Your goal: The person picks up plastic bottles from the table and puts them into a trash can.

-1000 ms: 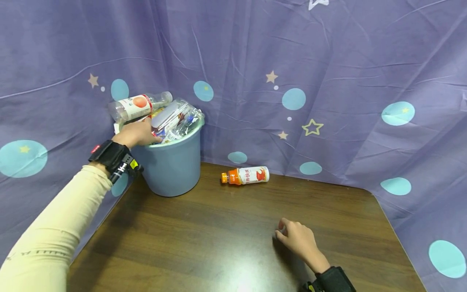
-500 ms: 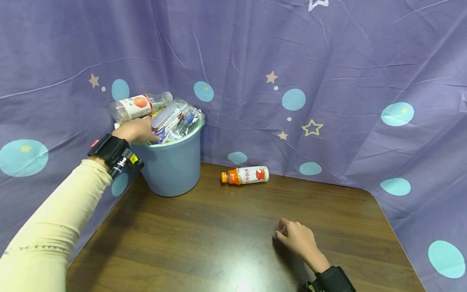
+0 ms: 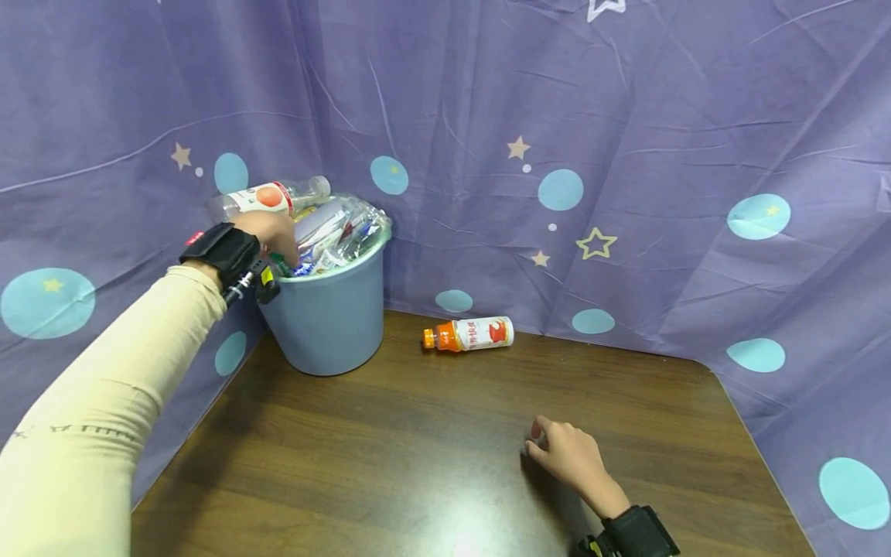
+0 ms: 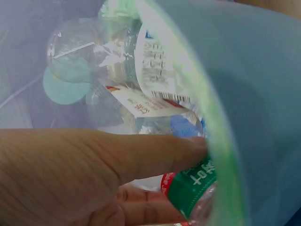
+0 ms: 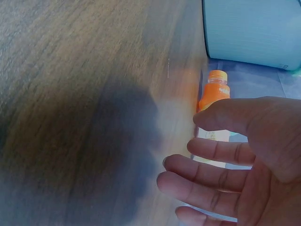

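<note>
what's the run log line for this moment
left hand: in bin, fingers on green-label bottle | right hand: resting on table | orange bottle: lying on table

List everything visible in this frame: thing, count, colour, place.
bin: 1, light blue, table's far left corner, heaped full
clear bottles and wrappers: several, count unclear, piled in bin
white-label bottle: 1, clear, red mark, lying atop the heap
orange bottle: 1, orange cap, white label, lying on table right of bin
table: 1, dark wood
curtain: purple, teal dots, stars, behind
left hand: in the bin's heap
right hand: resting on table
</note>
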### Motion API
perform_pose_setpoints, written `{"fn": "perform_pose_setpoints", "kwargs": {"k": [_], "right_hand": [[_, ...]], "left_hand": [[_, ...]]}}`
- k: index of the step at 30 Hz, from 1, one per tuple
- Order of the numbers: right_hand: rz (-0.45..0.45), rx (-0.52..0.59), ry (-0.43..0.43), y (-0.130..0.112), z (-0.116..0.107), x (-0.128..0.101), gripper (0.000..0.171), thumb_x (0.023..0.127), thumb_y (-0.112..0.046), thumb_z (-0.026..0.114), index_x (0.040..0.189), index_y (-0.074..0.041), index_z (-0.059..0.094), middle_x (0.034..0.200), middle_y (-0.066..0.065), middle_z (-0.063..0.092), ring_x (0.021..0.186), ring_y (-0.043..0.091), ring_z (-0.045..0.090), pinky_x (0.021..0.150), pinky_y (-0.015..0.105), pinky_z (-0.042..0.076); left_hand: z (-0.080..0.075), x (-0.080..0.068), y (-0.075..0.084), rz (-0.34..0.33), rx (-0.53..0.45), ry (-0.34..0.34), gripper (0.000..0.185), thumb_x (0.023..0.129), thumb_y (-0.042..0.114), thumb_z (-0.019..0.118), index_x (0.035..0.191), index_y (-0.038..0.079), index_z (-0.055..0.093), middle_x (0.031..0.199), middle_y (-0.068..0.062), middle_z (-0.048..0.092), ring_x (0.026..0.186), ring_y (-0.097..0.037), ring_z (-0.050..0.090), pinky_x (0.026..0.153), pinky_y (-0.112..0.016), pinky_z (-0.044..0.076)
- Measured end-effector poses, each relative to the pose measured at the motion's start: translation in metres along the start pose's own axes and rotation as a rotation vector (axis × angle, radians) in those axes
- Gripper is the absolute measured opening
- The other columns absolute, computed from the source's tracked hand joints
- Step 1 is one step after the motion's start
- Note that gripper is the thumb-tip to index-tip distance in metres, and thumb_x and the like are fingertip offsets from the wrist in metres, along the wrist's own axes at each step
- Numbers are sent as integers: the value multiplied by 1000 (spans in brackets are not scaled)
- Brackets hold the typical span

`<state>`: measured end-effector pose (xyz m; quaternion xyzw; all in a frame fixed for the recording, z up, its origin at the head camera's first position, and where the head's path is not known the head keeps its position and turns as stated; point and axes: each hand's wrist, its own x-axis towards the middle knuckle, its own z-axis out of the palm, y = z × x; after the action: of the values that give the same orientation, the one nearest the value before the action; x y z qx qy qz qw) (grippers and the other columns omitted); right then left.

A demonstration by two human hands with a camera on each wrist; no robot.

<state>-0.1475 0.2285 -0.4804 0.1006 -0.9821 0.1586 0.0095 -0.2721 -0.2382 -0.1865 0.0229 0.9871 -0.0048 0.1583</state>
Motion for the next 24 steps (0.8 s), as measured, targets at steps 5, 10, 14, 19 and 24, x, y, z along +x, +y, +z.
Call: {"fn": "perform_pose_setpoints", "kwargs": {"k": [5,10,14,19,24], "right_hand": [[11,-4,-7,0,1,1,15,85,-24,78,89,-14,67,60,-6,51,52,12,46,47,30,35],[1,-10,-11,0,4,0,17,85,-24,79,89,-14,66,62,-6,52,53,12,47,48,31,36],[0,-6,-17,0,7,0,17,85,-24,79,88,-14,66,61,-7,52,53,11,47,48,30,36],[-3,2,-19,-1,10,0,17,84,-24,80,87,-14,66,61,-7,52,54,11,46,48,30,36],[-6,-3,-31,1,11,1,17,84,-24,80,88,-14,66,63,-6,53,55,11,48,49,31,38]], "left_hand": [[-6,-8,5,-113,-129,8,19,75,15,75,80,2,62,75,-6,53,77,-23,53,67,-30,46],[-8,-13,11,-175,-249,14,19,74,9,78,86,-3,68,74,-6,60,77,-23,58,73,-32,52],[-9,-16,12,-75,-164,39,19,73,7,80,86,-5,74,75,-6,64,78,-23,59,73,-32,54],[-5,-13,7,13,-131,117,10,68,3,79,75,-2,75,73,-7,61,72,-23,56,62,-31,52],[13,75,-45,-52,-120,39,6,71,7,69,70,2,66,76,-10,54,69,-24,53,61,-35,51]]}}
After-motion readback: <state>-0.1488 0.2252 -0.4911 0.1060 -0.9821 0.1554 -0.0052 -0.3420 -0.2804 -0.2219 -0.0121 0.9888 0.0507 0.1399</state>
